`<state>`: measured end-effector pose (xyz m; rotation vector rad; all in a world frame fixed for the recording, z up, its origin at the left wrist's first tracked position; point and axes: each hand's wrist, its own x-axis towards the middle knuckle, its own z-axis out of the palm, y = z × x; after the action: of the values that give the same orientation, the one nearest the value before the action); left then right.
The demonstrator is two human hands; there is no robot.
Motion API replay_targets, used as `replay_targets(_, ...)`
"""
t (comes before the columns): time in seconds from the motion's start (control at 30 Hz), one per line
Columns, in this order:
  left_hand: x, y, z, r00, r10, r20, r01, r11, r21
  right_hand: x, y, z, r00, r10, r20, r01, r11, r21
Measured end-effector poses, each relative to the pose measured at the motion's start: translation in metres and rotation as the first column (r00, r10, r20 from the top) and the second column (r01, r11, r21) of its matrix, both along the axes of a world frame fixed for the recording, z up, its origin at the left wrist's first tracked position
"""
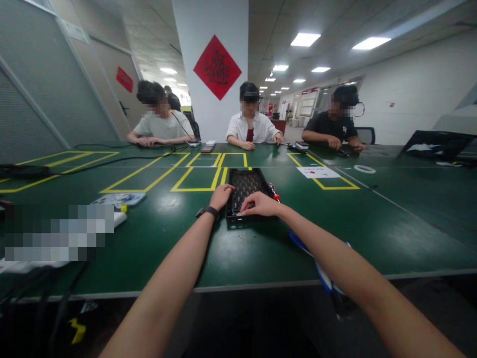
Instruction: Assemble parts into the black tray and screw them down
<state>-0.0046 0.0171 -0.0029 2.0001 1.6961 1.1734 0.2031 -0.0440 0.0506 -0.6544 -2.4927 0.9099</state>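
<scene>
Black tray [249, 170] sits on the green desk [156, 233], straight ahead of me. My left hand [221, 195] is at its left rim, fingers curled together. My right hand [260, 204] lies on the near rim, fingers drawn together. Cannot tell whether either hand grips anything.

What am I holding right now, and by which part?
Nothing clearly lifted. The left hand rests on the left rim of the black tray; the right hand touches its near edge. Whether its fingers pinch something small cannot be told.
</scene>
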Motion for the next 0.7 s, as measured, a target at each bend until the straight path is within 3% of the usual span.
replay_targets(0.7, 0.0006, -0.0006, 0.0018, 1.0, 0.008, -0.028, -0.008, 1.0, -0.005, -0.0001, -0.001, -0.0037, 0.998, -0.04, -0.056, 0.041, 0.999, 0.016)
